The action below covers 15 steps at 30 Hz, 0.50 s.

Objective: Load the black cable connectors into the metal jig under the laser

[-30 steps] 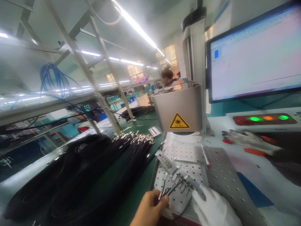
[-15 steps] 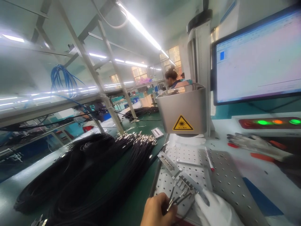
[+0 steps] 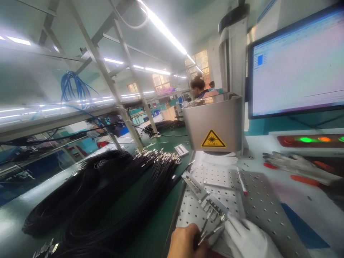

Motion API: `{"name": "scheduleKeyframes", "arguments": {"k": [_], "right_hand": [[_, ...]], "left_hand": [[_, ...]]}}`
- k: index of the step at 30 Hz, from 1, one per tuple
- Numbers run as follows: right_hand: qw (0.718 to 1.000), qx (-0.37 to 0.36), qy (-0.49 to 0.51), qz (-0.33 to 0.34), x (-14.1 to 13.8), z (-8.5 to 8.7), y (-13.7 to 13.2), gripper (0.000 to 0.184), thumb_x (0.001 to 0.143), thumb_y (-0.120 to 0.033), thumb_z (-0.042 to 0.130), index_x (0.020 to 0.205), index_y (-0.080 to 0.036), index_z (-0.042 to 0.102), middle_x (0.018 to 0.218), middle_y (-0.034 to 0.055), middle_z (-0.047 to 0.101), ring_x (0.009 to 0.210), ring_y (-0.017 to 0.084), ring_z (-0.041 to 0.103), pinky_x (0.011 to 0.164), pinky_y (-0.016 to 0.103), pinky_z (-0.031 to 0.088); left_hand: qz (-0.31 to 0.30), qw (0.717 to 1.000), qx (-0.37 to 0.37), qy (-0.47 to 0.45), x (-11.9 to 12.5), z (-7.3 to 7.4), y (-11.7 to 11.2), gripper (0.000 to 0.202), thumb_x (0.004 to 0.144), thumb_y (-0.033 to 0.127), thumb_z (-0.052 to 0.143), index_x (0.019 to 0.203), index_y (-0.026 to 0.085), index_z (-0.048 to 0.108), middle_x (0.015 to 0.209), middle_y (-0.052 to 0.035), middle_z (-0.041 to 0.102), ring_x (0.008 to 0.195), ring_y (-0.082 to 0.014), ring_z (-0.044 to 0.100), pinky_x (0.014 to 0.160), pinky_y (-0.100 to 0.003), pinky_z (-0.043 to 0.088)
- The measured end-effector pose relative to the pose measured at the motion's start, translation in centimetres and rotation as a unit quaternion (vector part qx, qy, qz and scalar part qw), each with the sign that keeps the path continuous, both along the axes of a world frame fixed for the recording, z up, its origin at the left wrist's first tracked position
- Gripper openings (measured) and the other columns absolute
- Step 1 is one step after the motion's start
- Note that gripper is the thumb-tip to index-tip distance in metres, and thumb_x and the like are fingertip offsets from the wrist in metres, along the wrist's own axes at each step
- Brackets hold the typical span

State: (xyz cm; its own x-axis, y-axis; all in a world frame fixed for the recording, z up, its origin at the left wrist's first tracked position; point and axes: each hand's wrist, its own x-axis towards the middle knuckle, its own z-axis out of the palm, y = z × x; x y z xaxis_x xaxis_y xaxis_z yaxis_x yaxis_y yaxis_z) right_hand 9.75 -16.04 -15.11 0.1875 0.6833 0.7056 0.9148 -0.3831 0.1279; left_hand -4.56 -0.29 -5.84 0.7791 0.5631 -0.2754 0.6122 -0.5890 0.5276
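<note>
My bare left hand [image 3: 185, 240] is closed around a few black cables with metal connectors [image 3: 205, 236], whose ends point up and right. My right hand [image 3: 248, 236], in a white glove, has its fingers together at the near end of a slotted metal fixture [image 3: 213, 208]. Its fingertips meet a cable connector [image 3: 223, 218] there; the exact grip is partly hidden by the glove. Several connectors sit side by side along the fixture's slots. The fixture lies slanted on a perforated metal plate [image 3: 188, 211].
Large bundles of black cables [image 3: 107, 200] cover the green table on the left. A metal housing with a laser warning sign [image 3: 213, 139] stands behind the plate. To the right are a marker pen [image 3: 242, 181], grey gloves [image 3: 301, 168] and a monitor [image 3: 298, 68]. A co-worker [image 3: 198, 86] sits beyond.
The view has shifted slightly, moving the scene a little right. My gloved fingers have moved over the near end of the fixture, covering the bar there. My left hand keeps its hold on the cables.
</note>
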Motion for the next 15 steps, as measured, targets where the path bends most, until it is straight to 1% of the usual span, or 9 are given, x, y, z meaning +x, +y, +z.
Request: {"name": "scheduleKeyframes", "arguments": {"k": [3,6,8,12,15], "right_hand": [[1.000,-0.003,-0.021,0.014,0.5,-0.1,-0.1,0.032,0.086,-0.015,0.045,0.107,-0.020,0.069,0.115,0.0002,0.066,0.082,0.018,0.061,0.059,0.028,0.051],[0.998,0.014,-0.042,0.040,0.9,-0.4,-0.1,0.030,0.088,-0.016,0.046,0.107,-0.021,0.069,0.113,0.0007,0.067,0.094,0.019,0.062,0.071,0.029,0.051],[0.997,0.025,-0.057,0.050,1.0,-0.5,-0.1,0.029,0.089,-0.017,0.046,0.107,-0.021,0.068,0.112,0.0025,0.068,0.097,0.020,0.061,0.077,0.031,0.050],[0.996,0.019,-0.061,0.055,0.8,0.1,0.1,0.033,0.087,-0.013,0.044,0.110,-0.020,0.067,0.107,0.0032,0.068,0.093,0.020,0.062,0.078,0.032,0.047],[0.998,0.009,-0.040,0.055,0.3,0.9,0.2,0.033,0.086,-0.010,0.042,0.108,-0.018,0.066,0.103,0.0034,0.068,0.091,0.020,0.062,0.076,0.033,0.046]], "left_hand": [[0.011,1.000,-0.005,-0.002,0.0,-0.1,0.1,0.019,0.070,0.030,0.060,0.062,0.021,0.046,0.059,0.0040,0.039,0.065,-0.0137,0.039,0.064,-0.027,0.029],[0.031,0.999,-0.023,-0.011,0.0,-0.3,0.2,0.016,0.071,0.033,0.062,0.065,0.020,0.055,0.058,0.0041,0.039,0.067,-0.0144,0.040,0.064,-0.026,0.031],[0.045,0.998,-0.039,-0.013,-0.2,-0.5,0.4,0.015,0.071,0.035,0.063,0.069,0.020,0.059,0.058,0.0047,0.040,0.067,-0.0141,0.040,0.064,-0.025,0.031],[0.065,0.995,-0.070,-0.002,-0.4,-0.8,0.6,0.017,0.068,0.035,0.067,0.075,0.020,0.060,0.060,0.0058,0.041,0.066,-0.0132,0.041,0.061,-0.024,0.030],[0.068,0.994,-0.084,-0.008,0.0,-0.4,0.5,0.017,0.069,0.034,0.066,0.071,0.020,0.056,0.061,0.0059,0.041,0.066,-0.0126,0.041,0.061,-0.024,0.030]]}}
